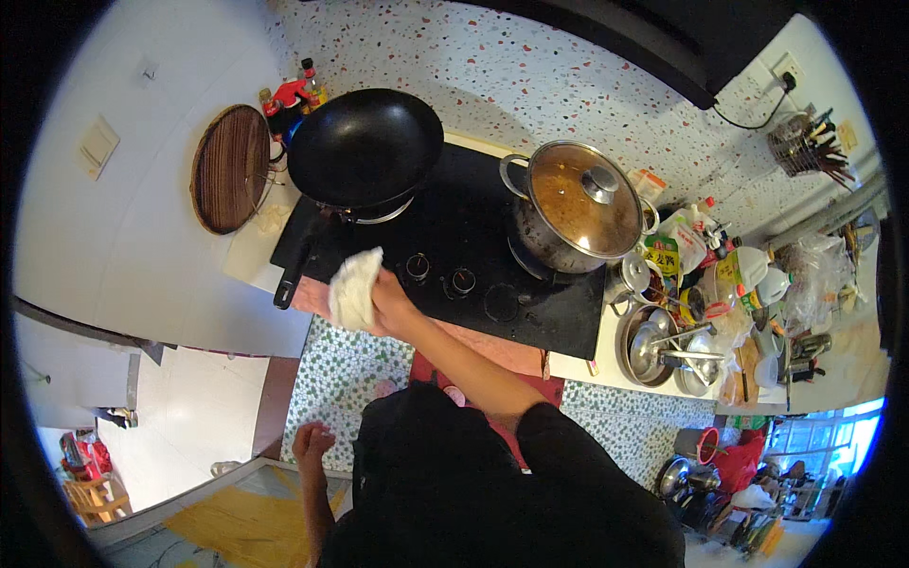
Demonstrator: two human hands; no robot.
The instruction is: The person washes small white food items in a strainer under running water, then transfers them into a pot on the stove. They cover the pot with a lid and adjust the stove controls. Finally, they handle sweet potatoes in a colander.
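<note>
My right hand [393,304] grips a folded white cloth [355,290] over the front left edge of the black cooktop [454,213]. The cloth is close to the black handle [290,280] of a wok [366,149], which stands tilted on the left burner and shows nothing inside. Down at my left side, away from the counter, hangs my left hand [312,441], its fingers curled in and nothing visible in it. On the right burner stands a steel pot [543,245] under a glass lid [579,195]. Two control knobs [417,266] lie just right of the cloth.
A round wooden board [231,170] leans on the left wall near sauce bottles [309,82]. Right of the cooktop are a metal pan holding ladles [643,344], jars, bottles [773,286] and plastic bags. A utensil basket [795,145] hangs on the wall. A range hood [639,42] juts out above.
</note>
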